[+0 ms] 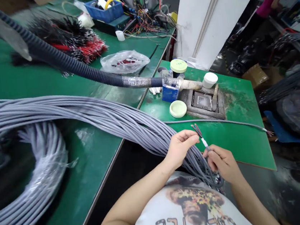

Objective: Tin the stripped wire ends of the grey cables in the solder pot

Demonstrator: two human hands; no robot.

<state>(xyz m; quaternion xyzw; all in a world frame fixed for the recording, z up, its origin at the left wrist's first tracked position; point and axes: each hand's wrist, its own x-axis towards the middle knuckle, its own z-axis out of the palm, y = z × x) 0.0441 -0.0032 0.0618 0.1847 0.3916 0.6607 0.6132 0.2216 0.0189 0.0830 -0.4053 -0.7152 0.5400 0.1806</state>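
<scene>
My right hand [224,161] is closed round the end of a grey cable [207,148], held pointing up and away from me. A white sleeve [204,141] sits round the cable's end, and several thin dark and reddish wires [197,130] with bare copper-coloured tips fan out above it. Against those wires, the thumb and fingertips of my left hand [181,145] are pinched together. Beneath both hands runs a thick bundle of grey cables [141,128], draped from the left table towards my lap. One single grey cable [221,120] lies across the small green board beyond my hands.
A square metal pot [205,100] is set in the green board [248,144], beside a pale green lid [178,108] and white tub [210,80]. A black corrugated hose [79,64] arches overhead. On the left table [101,157] lies a wrapped cable coil [45,167].
</scene>
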